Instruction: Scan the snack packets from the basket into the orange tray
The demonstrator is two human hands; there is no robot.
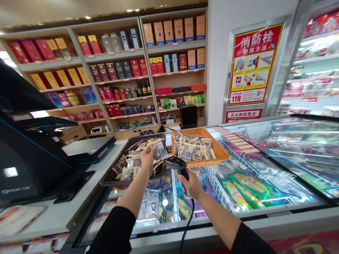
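Note:
My right hand (192,184) is wrapped around the handle of a black barcode scanner (175,163), its head turned to the left and its cable hanging down. My left hand (148,156) pinches a small clear snack packet (159,150) above a dark brown wicker basket (115,180). That basket is filled with similar small packets (131,164). Right of it, an orange woven basket (221,154) holds more packets with dark print (197,148). The scanner's head is close to the packet, apart from it. Both baskets stand on the glass top of a freezer.
Under the freezer's glass lid (244,165) lie wire baskets of frozen packs. At left stand a black checkout terminal (27,155) and a flat scale (88,147) on a white counter (77,198). Shelves of boxed bottles (116,69) line the back wall.

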